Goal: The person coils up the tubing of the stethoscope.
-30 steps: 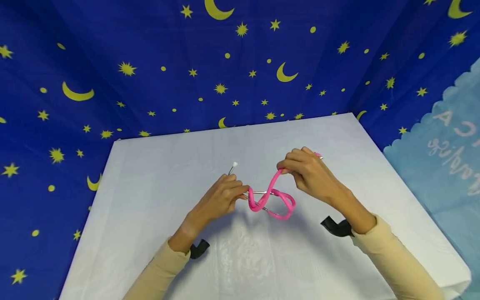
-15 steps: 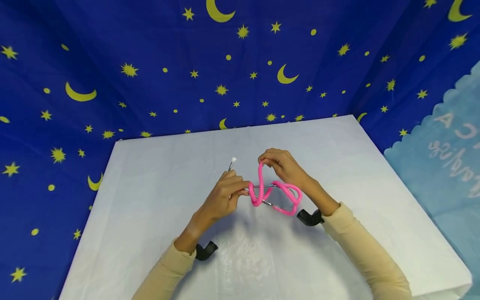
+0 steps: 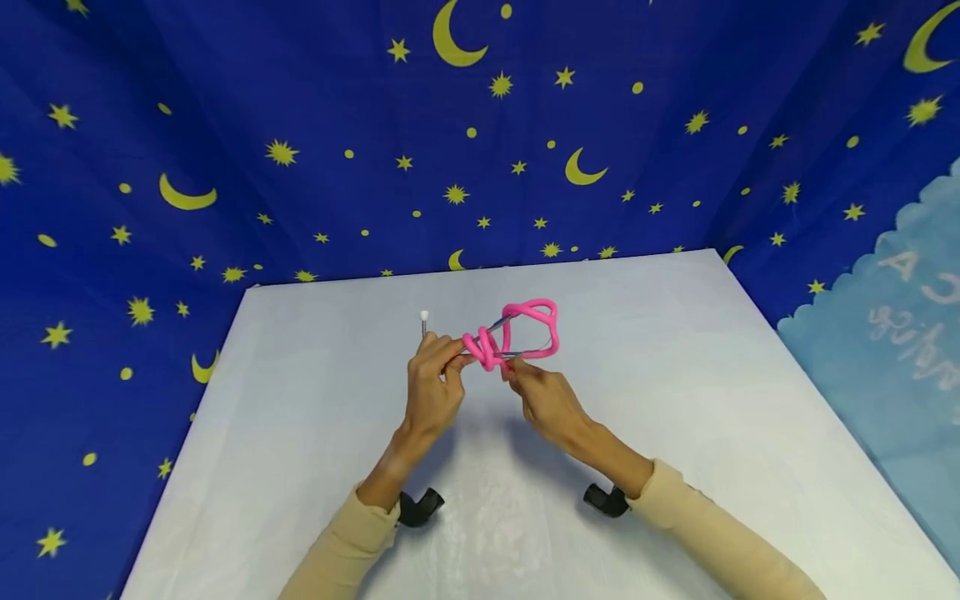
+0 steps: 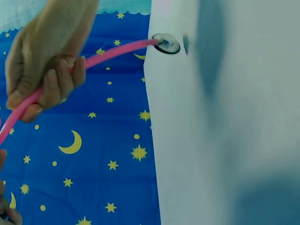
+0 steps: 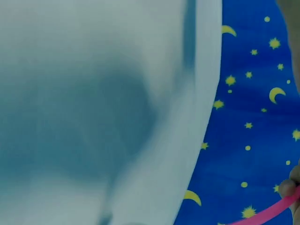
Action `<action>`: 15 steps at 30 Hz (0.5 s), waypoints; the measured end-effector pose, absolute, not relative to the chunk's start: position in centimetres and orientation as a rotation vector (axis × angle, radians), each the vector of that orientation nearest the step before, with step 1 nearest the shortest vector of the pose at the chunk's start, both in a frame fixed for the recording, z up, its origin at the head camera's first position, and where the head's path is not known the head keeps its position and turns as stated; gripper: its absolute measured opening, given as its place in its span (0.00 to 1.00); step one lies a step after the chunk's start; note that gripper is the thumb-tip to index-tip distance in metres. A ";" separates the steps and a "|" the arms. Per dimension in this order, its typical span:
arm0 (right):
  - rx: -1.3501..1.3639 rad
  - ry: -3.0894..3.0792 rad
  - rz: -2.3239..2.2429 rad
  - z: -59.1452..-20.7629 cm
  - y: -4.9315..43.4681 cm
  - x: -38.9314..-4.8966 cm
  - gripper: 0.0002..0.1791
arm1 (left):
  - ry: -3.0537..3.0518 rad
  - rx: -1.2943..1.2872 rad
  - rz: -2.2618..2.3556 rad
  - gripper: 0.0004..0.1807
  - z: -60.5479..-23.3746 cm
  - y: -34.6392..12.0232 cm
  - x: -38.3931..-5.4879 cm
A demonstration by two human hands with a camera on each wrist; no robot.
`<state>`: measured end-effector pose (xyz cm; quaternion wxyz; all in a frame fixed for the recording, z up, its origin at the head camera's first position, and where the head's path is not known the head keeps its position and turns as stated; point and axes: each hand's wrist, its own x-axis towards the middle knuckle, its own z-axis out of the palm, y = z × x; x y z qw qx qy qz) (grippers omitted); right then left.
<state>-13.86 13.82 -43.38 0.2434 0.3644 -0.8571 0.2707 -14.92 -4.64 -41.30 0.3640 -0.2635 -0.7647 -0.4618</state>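
A stethoscope with pink tubing (image 3: pixel 553 321) is held above the table, its tube wound in loops round its metal ear tubes. My left hand (image 3: pixel 433 396) grips the ear tubes near the wound coils, and one white ear tip (image 3: pixel 424 316) sticks up beyond the fingers. Close on its right, my right hand (image 3: pixel 551 408) pinches the tubing just below the coils. The left wrist view has the tube running through a curled hand to the round chestpiece (image 4: pixel 166 43), which is hidden in the head view. Fingertips on the pink tube (image 5: pixel 267 213) show at the right wrist view's edge.
A white-covered table (image 3: pixel 322 358) lies below both hands. Behind it hangs a blue curtain (image 3: pixel 337 100) with yellow moons and stars; a light-blue lettered cloth (image 3: pixel 892 367) is at the right. Black curved pieces (image 3: pixel 422 508) sit at both wrists.
My right hand has come left and down from its raised place, bringing the tube round to below the ear tubes. The pink loop has swung upward. My left hand keeps its grip, shifted slightly left.
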 end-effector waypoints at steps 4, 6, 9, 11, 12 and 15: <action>0.981 -2.358 0.652 -42.8 13.8 -13.1 0.07 | -1.992 -0.628 -1.126 0.04 -41.1 -5.1 -15.2; 0.983 -2.397 0.638 -42.6 14.0 -12.5 0.07 | -2.004 -0.585 -1.113 0.05 -41.0 -5.4 -15.5; 1.007 -2.464 0.610 -42.6 14.3 -11.6 0.10 | -2.043 -0.513 -1.080 0.06 -40.8 -6.0 -15.8; 1.015 -2.500 0.584 -42.4 14.4 -10.9 0.12 | -2.081 -0.483 -1.038 0.07 -40.9 -6.3 -16.0; 1.017 -2.514 0.573 -42.3 14.5 -10.6 0.11 | -2.098 -0.470 -1.014 0.08 -41.0 -6.5 -16.0; 1.018 -2.538 0.518 -41.8 14.9 -9.6 0.11 | -2.134 -0.434 -0.964 0.09 -41.2 -6.9 -16.3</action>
